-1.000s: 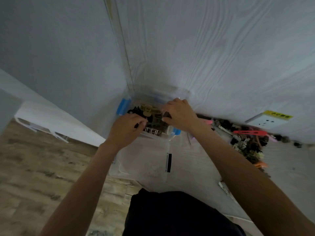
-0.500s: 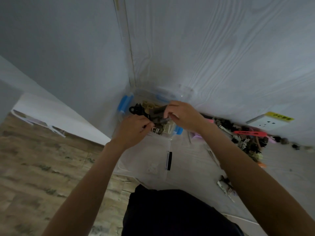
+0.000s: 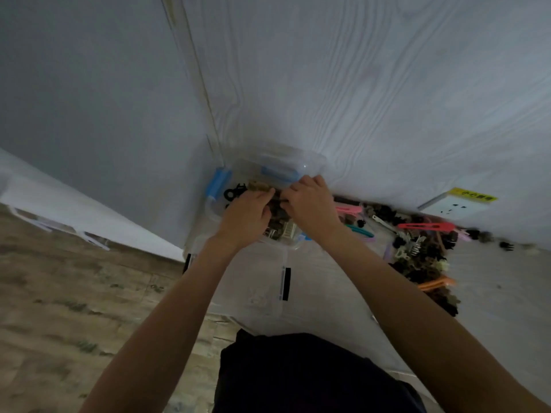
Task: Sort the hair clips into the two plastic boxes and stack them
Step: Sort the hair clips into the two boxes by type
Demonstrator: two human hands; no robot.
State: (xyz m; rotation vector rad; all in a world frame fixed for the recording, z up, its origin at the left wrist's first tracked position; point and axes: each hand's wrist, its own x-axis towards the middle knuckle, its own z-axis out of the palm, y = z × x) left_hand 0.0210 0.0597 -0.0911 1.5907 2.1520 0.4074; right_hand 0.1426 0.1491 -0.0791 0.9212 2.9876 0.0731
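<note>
A clear plastic box (image 3: 310, 162) with blue latches (image 3: 218, 182) stands in the wall corner, holding several dark and tan hair clips (image 3: 235, 190). Both hands are over it, close together. My left hand (image 3: 246, 217) and my right hand (image 3: 311, 205) have their fingers curled around dark clips (image 3: 275, 204) between them in the box. A second clear box or lid (image 3: 259, 281) with a black label lies nearer to me on the table. A heap of mixed hair clips (image 3: 417, 254), dark, pink, red and orange, lies to the right.
A white wall socket (image 3: 450, 205) with a yellow label sits on the wall at the right. The white table (image 3: 492, 281) ends at the left, above a wood-pattern floor (image 3: 74, 308). My dark clothing (image 3: 298, 374) fills the bottom centre.
Both hands have drawn closer together over the box, and the left hand has moved up and right onto the clips. The view has tilted slightly.
</note>
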